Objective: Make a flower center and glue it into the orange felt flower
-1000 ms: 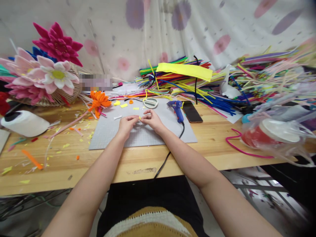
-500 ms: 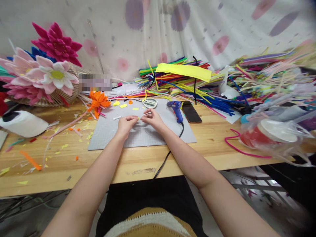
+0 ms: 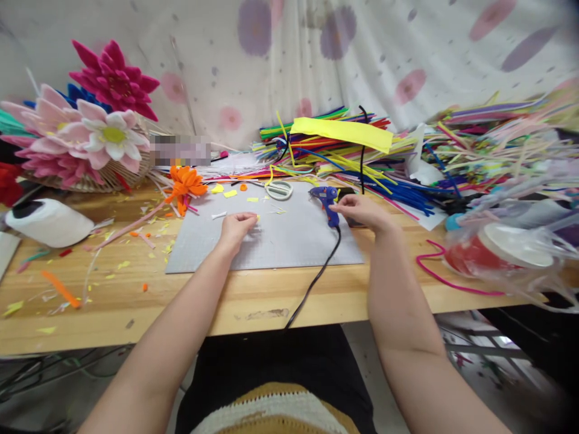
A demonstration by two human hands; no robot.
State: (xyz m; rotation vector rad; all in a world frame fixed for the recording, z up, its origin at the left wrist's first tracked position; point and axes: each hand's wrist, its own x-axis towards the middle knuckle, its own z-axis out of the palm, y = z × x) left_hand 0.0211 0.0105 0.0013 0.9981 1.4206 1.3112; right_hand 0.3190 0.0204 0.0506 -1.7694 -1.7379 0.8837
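Observation:
Over the middle of the grey mat, my left hand pinches a small yellow piece between thumb and fingertips. My right hand is at the blue glue gun, its fingertips by the handle; whether they grip it is hard to tell. A black cord runs from the gun's handle to the table's front edge. Scissors with pale handles lie at the back of the mat. A short white piece lies left of my left hand, and yellow scraps are behind it.
An orange flower and felt flowers stand at the left, near a white spool. Pipe cleaners pile up along the back. A phone is partly under my right hand. A bagged red tub sits right.
My right hand has left the small piece and moved right to the glue gun, now covering much of the phone. My left hand stays over the mat. The view has shifted slightly.

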